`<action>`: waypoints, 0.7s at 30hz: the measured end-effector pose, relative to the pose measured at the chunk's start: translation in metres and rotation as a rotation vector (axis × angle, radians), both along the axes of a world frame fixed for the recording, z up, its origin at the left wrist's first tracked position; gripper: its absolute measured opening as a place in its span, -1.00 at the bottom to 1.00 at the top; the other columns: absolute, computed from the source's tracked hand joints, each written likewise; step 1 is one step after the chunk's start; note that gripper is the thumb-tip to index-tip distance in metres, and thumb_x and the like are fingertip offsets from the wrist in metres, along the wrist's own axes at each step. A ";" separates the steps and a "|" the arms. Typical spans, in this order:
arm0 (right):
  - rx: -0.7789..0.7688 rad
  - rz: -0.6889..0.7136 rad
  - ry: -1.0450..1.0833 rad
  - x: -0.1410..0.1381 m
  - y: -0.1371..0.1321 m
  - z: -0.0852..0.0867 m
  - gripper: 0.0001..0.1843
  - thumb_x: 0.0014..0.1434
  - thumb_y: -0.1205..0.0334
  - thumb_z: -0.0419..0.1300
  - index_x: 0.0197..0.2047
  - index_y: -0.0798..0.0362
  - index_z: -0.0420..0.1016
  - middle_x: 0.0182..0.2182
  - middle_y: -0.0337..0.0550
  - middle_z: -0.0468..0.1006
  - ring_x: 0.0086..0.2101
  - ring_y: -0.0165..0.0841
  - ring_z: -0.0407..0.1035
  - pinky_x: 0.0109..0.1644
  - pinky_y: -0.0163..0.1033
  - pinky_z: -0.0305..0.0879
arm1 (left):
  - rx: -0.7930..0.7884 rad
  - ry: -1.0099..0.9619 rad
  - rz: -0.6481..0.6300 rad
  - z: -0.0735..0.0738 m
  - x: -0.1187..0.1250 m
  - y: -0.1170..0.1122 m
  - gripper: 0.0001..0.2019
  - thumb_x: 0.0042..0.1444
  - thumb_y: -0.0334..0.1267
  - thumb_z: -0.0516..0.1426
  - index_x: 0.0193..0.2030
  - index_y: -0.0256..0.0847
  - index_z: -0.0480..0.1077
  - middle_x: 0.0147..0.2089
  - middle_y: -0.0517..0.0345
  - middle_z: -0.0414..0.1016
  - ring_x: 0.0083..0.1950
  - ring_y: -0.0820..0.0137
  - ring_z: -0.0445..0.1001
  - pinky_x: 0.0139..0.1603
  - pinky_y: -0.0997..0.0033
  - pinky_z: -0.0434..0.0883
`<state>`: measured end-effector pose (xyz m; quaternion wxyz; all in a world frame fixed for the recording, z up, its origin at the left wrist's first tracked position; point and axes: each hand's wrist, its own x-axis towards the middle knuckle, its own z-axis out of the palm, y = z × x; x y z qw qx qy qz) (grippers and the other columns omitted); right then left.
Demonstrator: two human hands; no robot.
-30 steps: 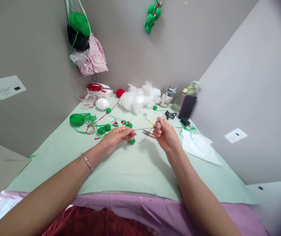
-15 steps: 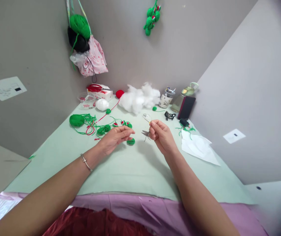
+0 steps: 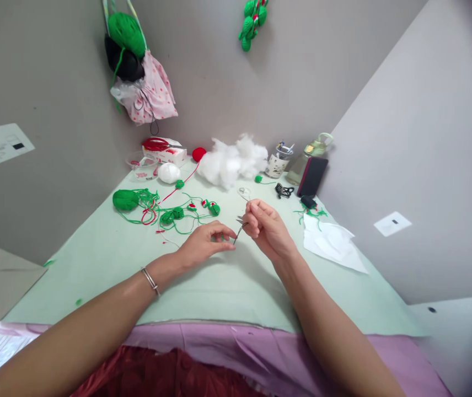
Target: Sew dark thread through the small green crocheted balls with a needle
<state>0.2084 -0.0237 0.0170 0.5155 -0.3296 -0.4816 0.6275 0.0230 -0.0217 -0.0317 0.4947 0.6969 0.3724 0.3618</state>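
A dark thread [image 3: 240, 231] runs down from my right hand [image 3: 264, 223] to the fingertips of my left hand [image 3: 211, 241]. The right fingers are pinched together around the thread's upper part. My left thumb and forefinger meet at its lower end. Beside the right fingers show the pointed metal tips of small scissors [image 3: 240, 219]; the rest is hidden, so I cannot tell whether they are held or lying. A thin pale loop [image 3: 244, 192] shows just beyond the right fingertips. Small green crocheted pieces [image 3: 172, 215] with trailing yarn lie past the left hand.
Green yarn [image 3: 125, 200] lies at the left. Along the back stand a box with red-handled scissors [image 3: 156, 144], white stuffing [image 3: 232, 162], a pen cup [image 3: 279, 162] and a bottle [image 3: 301, 165]. A phone [image 3: 312, 176] leans at right, above white paper [image 3: 331, 245].
My left hand has moved right and slightly down to the thread's loose end, which now stretches between both hands. The right hand has hardly moved. The view has shifted slightly.
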 end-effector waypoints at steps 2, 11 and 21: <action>0.003 -0.003 0.003 0.000 0.000 0.000 -0.68 0.15 -0.02 0.33 -0.34 0.02 0.37 -0.63 -0.41 0.19 -0.62 -0.54 -0.04 -0.53 -0.37 -0.03 | 0.035 -0.005 0.015 -0.001 0.002 -0.002 -0.74 -0.01 -0.09 0.34 -0.21 -0.16 0.56 -0.20 0.12 0.48 -0.24 0.36 0.36 -0.12 0.36 0.33; 0.014 -0.007 0.003 0.001 0.000 0.001 -0.68 0.16 -0.02 0.33 -0.34 0.01 0.36 -0.62 -0.41 0.18 -0.61 -0.53 -0.05 -0.53 -0.36 -0.06 | 0.089 0.051 0.051 -0.001 0.004 -0.006 -0.83 0.07 -0.12 0.28 -0.27 -0.15 0.54 -0.26 0.15 0.46 -0.25 0.35 0.38 -0.17 0.37 0.30; 0.024 -0.094 -0.003 0.004 0.003 0.004 -0.65 0.09 -0.04 0.36 -0.35 0.00 0.33 -0.63 -0.43 0.12 -0.61 -0.52 -0.09 -0.53 -0.34 -0.11 | -0.088 -0.054 0.051 0.006 0.006 -0.007 -0.83 0.06 -0.15 0.26 -0.42 -0.21 0.54 -0.34 0.17 0.45 -0.28 0.38 0.36 -0.19 0.39 0.26</action>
